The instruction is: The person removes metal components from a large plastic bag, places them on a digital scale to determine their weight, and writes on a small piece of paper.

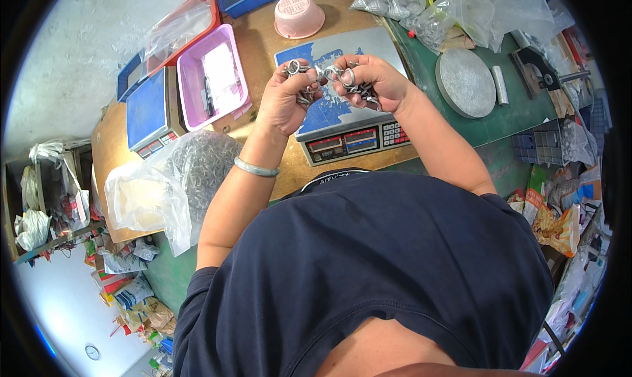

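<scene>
Both my hands are raised over a digital scale (388,45) with a worn blue-and-grey platform. My left hand (288,99) is closed around several metal rings (294,67), some poking out between thumb and fingers. My right hand (382,84) is curled around a bunch of similar silvery rings (359,87). Between the two sets of fingertips a few rings (331,72) show close together; whether they are linked I cannot tell. To the left, by my left forearm, lies a clear plastic bag (197,173) full of grey metal rings.
A second scale (148,107) and a lilac basket (185,91) holding paper and a pen stand left. An upturned pink basket (299,16) sits at the back. Rightward are a round grey disc (465,84), a metal cylinder (500,85) and plastic bags (461,12).
</scene>
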Demonstrator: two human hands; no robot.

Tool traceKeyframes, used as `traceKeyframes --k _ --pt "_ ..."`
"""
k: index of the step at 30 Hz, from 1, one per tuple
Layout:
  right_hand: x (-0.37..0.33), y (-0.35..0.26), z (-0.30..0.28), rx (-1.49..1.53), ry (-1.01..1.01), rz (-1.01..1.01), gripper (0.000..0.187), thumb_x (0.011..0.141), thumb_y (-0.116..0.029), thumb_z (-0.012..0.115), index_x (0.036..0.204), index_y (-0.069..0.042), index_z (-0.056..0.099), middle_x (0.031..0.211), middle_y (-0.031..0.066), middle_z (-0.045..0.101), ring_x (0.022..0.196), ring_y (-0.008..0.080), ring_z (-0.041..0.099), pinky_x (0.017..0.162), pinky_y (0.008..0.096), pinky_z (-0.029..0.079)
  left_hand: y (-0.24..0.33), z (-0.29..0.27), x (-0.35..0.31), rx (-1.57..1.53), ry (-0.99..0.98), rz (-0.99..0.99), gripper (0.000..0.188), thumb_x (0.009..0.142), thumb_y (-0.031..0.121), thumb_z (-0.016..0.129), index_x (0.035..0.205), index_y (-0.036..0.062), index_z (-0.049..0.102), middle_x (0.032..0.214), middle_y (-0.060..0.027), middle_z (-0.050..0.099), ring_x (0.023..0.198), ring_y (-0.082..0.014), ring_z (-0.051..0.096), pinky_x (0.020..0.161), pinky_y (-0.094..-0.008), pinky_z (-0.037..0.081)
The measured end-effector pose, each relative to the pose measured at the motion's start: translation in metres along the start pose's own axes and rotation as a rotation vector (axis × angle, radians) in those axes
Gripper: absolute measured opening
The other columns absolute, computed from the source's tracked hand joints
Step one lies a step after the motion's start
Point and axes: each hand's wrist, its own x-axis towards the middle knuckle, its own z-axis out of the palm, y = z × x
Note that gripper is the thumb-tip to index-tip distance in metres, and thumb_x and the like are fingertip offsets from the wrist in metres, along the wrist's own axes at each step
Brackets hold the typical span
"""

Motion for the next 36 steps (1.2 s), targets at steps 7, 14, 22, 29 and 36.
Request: traceKeyframes --k 7,14,22,29,36 --pt "-0.005 0.004 0.001 0.082 -0.077 -0.056 0.016 0.073 -0.005 0.055 0.087 -0.001 0.05 0.076 0.0119 0.056 0.05 0.0106 0.049 0.041 0.0179 0.04 -0.001 -0.008 0.0 -0.076 -0.001 0.009 0.025 0.072 -0.003 0.055 0.094 0.0078 0.047 0.08 -0.0077 0.055 0.077 -0.0229 0.059 0.06 -0.032 0.05" --pt "-0.013 0.013 -0.018 0.164 0.007 -0.174 0.012 0.074 -0.002 0.051 0.086 -0.002 0.052 0.098 0.0177 0.056 0.054 0.0117 0.05 0.042 0.0211 0.042 -0.006 -0.024 -0.003 -0.345 -0.066 -0.093 0.03 0.069 -0.001 0.051 0.099 0.002 0.047 0.09 -0.0155 0.05 0.08 -0.0265 0.05 0.063 -0.0307 0.046" --pt "-0.069 0.001 -0.074 0.097 0.025 -0.493 0.019 0.077 -0.005 0.052 0.097 -0.005 0.052 0.101 0.0205 0.053 0.059 0.0111 0.051 0.049 0.0197 0.043 -0.009 -0.05 -0.022 -0.513 -0.187 -0.177 0.03 0.07 0.003 0.052 0.1 -0.0017 0.053 0.112 -0.0186 0.046 0.085 -0.027 0.054 0.062 -0.0284 0.046" --pt "-0.129 0.041 -0.095 0.097 0.163 -0.422 0.031 0.074 -0.007 0.053 0.105 -0.003 0.051 0.095 0.0148 0.055 0.059 0.0107 0.05 0.047 0.0202 0.041 -0.032 -0.06 -0.039 -0.532 -0.242 -0.281 0.027 0.081 0.025 0.052 0.094 0.0021 0.055 0.107 -0.0124 0.047 0.087 -0.0242 0.05 0.065 -0.0279 0.043" --pt "-0.167 0.11 -0.09 -0.168 0.551 0.007 0.026 0.069 0.002 0.049 0.094 -0.001 0.056 0.111 0.0097 0.053 0.054 0.0079 0.049 0.047 0.0199 0.042 -0.043 -0.064 -0.052 -0.414 -0.145 -0.343 0.019 0.084 0.024 0.052 0.088 0.0059 0.053 0.095 -0.0096 0.051 0.077 -0.0212 0.051 0.058 -0.0265 0.044"
